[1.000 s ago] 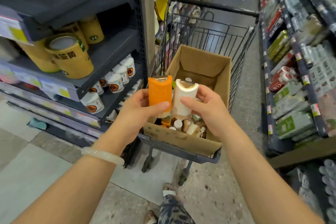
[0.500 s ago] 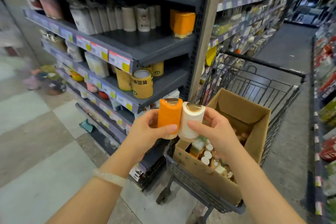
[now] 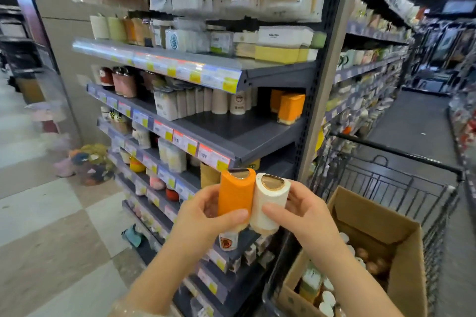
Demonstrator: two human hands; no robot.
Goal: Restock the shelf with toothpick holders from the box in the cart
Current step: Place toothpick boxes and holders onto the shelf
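My left hand [image 3: 203,216] grips an orange toothpick holder [image 3: 235,194] upright. Pressed against it on the right is a white toothpick holder [image 3: 269,203], held by my right hand [image 3: 306,213]. Both have shiny gold tops. They hover in front of the dark grey shelf [image 3: 231,134], below its front edge. On that shelf two orange holders [image 3: 289,107] stand at the right, and white ones [image 3: 219,100] stand in a row at the back. The cardboard box [image 3: 401,237] with several more holders sits in the black wire cart [image 3: 386,180] at lower right.
A grey upright post [image 3: 324,90] divides this shelf bay from the aisle shelves on the right. More stocked shelves lie above and below. Soft items [image 3: 87,162] lie on the tiled floor at the left. The aisle runs back on the right.
My view has tilted up and turned left toward the shelves. Both hands have risen from over the box with the two holders, which now sit close to the shelf's front edge.
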